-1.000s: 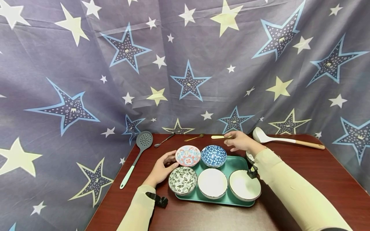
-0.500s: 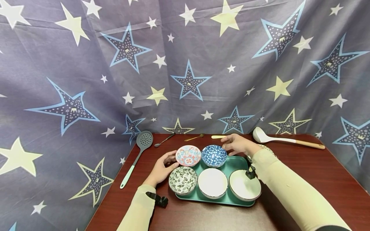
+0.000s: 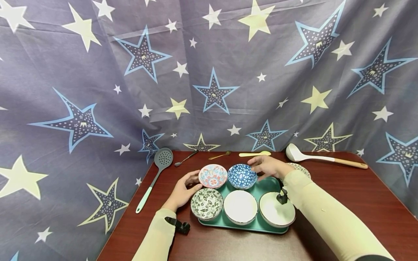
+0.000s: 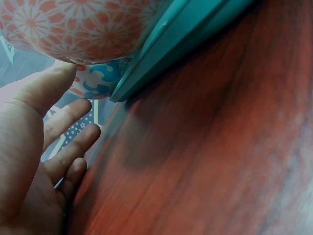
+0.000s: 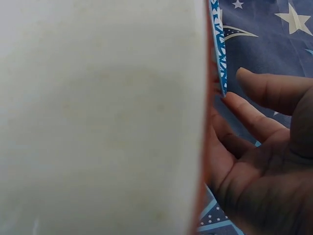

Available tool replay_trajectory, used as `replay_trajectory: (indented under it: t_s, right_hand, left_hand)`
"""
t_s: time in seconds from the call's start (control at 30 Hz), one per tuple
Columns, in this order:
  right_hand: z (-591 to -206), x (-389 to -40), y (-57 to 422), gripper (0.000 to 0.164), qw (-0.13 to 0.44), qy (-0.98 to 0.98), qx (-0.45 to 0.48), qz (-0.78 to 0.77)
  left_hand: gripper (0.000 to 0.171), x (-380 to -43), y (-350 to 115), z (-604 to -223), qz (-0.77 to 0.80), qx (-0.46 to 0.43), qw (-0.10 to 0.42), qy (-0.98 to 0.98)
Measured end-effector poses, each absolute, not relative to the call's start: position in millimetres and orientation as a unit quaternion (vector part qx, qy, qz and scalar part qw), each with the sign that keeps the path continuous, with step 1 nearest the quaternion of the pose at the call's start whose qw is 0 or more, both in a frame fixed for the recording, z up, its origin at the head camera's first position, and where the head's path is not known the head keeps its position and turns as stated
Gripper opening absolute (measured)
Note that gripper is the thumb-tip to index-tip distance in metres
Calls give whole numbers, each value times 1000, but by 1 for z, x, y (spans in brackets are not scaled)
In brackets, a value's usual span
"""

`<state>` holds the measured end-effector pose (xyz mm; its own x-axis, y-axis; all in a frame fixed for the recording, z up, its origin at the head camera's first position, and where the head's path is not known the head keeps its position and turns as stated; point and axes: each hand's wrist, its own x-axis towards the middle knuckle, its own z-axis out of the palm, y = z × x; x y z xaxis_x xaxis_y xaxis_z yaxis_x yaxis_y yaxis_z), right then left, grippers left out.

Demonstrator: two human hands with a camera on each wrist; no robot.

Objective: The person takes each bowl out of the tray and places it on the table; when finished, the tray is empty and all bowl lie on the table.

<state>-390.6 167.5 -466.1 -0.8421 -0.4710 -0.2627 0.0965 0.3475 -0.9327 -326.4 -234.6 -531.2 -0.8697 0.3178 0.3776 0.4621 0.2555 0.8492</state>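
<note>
My left hand (image 3: pixel 183 190) is at the left side of the pink-and-blue patterned bowl (image 3: pixel 212 176), fingers spread loosely by its wall. In the left wrist view, the thumb (image 4: pixel 54 85) overlaps a bowl with a red flower pattern outside (image 4: pixel 83 29). Close against the right side of the blue triangle-patterned bowl (image 3: pixel 242 176) is my right hand (image 3: pixel 267 166); its index fingertip (image 5: pixel 230 100) meets that bowl's edge in the right wrist view. A leaf-patterned bowl (image 3: pixel 207 204), a white bowl (image 3: pixel 240 207) and a cream bowl (image 3: pixel 277 214) form the front row on the green tray (image 3: pixel 271 185).
Along the back edge lie a dark-handled spoon (image 3: pixel 186 158), a gold spoon (image 3: pixel 220 155) and a yellow spoon (image 3: pixel 254 154). A grey skimmer (image 3: pixel 156 174) lies left, a white ladle (image 3: pixel 323 157) right. Another patterned dish (image 3: pixel 302 168) is partly hidden behind the right arm.
My right hand has come down and toward the front, from over the yellow spoon to the blue bowl's right side. The left hand and the bowls stay where they were.
</note>
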Motion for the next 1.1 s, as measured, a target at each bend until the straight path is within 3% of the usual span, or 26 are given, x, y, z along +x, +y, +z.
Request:
replay_trajectory:
  t_s: [1.1]
  right_hand:
    - [-473, -387, 166, 49, 245, 763, -102, -589]
  left_hand:
    - [55, -325, -234, -530, -559, -247, 61, -789]
